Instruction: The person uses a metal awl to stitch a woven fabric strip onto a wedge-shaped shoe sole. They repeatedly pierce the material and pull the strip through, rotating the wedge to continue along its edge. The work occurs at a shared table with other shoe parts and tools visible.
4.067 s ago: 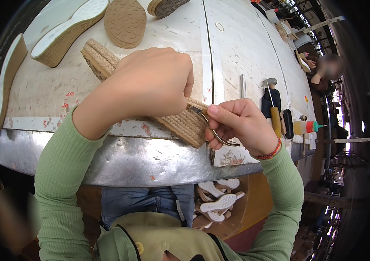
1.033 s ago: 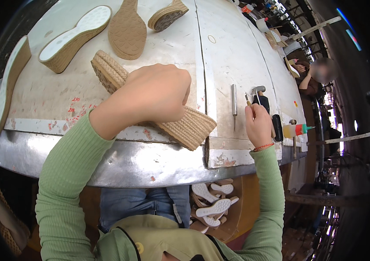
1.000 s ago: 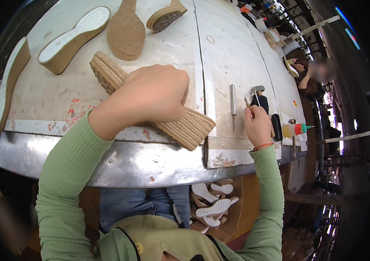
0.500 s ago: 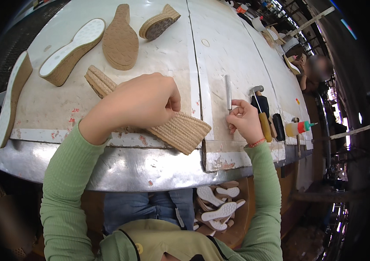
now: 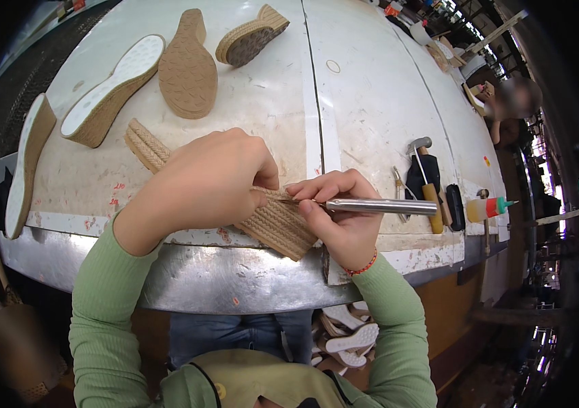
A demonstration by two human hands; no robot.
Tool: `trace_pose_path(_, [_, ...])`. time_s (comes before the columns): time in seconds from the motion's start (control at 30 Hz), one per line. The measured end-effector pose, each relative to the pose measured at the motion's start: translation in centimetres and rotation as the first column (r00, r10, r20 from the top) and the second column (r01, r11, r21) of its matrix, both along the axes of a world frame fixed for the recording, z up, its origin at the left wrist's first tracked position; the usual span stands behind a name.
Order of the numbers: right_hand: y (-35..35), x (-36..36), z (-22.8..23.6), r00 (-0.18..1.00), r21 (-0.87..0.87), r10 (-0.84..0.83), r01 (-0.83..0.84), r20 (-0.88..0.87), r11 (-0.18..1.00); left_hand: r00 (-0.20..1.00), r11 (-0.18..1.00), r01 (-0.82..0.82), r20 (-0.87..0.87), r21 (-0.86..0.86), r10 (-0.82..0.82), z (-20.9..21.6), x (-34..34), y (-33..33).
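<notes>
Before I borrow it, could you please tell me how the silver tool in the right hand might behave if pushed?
The silver tool would probably roll if laid down and pushed, since it looks round like a rod. It may feel slippery, being smooth and shiny, and is likely stiff, judging by its straight, metallic look.

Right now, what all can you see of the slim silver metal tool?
The slim silver metal tool has a shiny cylindrical handle and a thin, darker shaft. The right hand grips it between thumb and fingers, handle pointing right, shaft pointing left over the braided tan wedge sole. Whether its tip touches the sole is unclear.
</notes>
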State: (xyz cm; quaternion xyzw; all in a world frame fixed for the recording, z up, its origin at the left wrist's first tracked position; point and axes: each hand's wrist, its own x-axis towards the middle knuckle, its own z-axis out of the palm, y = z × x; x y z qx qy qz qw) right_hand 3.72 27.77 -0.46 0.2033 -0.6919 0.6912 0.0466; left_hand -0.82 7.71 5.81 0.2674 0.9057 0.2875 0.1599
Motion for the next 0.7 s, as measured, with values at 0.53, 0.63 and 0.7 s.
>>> trace_pose_path(0.53, [-0.1, -0.5, -1.0, 0.968, 0.091, -0.016, 0.04, -0.249, 0.995, 0.985, 0.986, 0.039, -0.173, 0.161, -0.01, -1.7, 0.4, -0.7])
trace_pose_path(0.63, [-0.2, -0.5, -1.0, 0.96, 0.116, -0.025, 0.059, -0.279, 0.991, 0.984, 0.989, 0.036, -0.179, 0.147, -0.009, -1.6, 0.5, -0.7])
trace_pose_path(0.7, [-0.2, -0.4, -1.1, 0.959, 0.128, -0.033, 0.072, -0.283, 0.989, 0.983, 0.99, 0.044, -0.185, 0.131, -0.019, -1.6, 0.4, -0.7])
